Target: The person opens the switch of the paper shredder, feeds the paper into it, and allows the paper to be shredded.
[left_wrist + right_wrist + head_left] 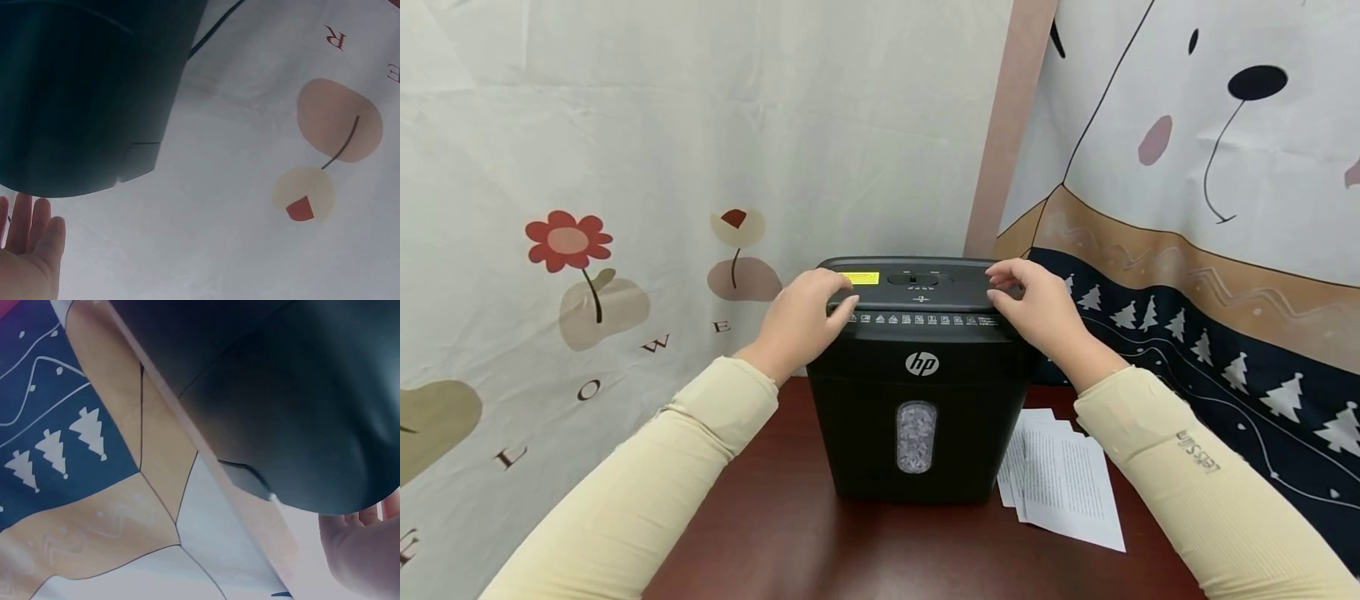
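Observation:
A black HP paper shredder (865, 408) stands upright on the table, with a slide switch (917, 280) and a yellow label (861, 278) on its top. Shreds show through the small front window (916, 437). My left hand (797, 321) is at the left end of the shredder's top, its fingers loosely bent over the edge. At the opposite end, my right hand (1043, 307) has its thumb and fingers apart near the top's corner. Both wrist views show the shredder's side (81, 100) with fingertips right at its top rim.
Several printed sheets (1067, 475) lie on the dark red-brown table (760, 508), right of the shredder. A pale curtain with flower prints (662, 150) hangs close behind, and a bear-print cloth (1187, 183) hangs on the right. A dark cord (215, 29) runs behind the shredder.

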`<state>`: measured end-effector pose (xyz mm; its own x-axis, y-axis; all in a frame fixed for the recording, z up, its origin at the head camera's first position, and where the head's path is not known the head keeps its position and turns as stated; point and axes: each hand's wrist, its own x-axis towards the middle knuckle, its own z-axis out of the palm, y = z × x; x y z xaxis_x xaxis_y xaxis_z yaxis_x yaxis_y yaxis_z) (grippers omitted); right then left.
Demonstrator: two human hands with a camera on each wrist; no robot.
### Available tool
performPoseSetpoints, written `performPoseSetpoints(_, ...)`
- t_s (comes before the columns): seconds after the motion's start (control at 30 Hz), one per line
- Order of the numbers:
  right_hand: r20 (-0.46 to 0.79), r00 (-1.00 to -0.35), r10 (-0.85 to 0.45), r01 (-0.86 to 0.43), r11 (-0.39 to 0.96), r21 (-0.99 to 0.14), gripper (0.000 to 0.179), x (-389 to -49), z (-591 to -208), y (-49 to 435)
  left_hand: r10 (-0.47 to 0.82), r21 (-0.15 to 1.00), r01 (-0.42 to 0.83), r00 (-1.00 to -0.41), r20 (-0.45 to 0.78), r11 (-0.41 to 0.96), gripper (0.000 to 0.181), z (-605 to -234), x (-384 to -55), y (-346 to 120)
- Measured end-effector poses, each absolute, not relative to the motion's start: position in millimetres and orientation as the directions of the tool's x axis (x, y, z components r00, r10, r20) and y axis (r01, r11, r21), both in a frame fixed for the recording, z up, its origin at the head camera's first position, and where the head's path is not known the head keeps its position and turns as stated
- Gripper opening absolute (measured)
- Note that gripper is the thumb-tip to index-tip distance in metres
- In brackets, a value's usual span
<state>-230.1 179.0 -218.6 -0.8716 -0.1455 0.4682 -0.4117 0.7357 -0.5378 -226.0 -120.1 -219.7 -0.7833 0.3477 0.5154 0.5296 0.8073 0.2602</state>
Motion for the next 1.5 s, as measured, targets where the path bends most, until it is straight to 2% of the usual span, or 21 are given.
performPoseSetpoints(0.17,0.525,-0.842,-0.125,-0.418,0.767,-0.488,0.034,-229.1,-223.2,186.2,0.366,0.236,0.573,-0.735,0.571,0.785,0.031,-228.4,-222.2,-129.4)
performPoseSetpoints(0.33,0.542,-0.835,-0.095,-0.399,0.784,-0.476,0.037,-226.3,-225.3,195.6,0.396,0.180,0.635,-0.652,0.647,0.751,0.032,-239.3,-218.7,-137.3)
performPoseSetpoints(0.57,0.566,-0.823,-0.042,-0.375,0.790,-0.486,0.037,-220.2,-228.2,210.7,0.428,0.095,0.685,-0.551,0.716,0.723,0.034,-250.9,-216.1,-145.3)
performPoseSetpoints(0.87,0.563,-0.825,0.049,-0.320,0.780,-0.537,0.037,-215.9,-237.5,232.1,0.451,0.015,0.712,-0.460,0.765,0.702,0.037,-266.1,-216.3,-152.1)
performPoseSetpoints(1.5,0.482,-0.864,0.147,-0.203,0.774,-0.600,0.042,-211.6,-272.1,267.7,0.473,-0.055,0.721,-0.393,0.788,0.691,0.031,-275.7,-216.3,-153.0)
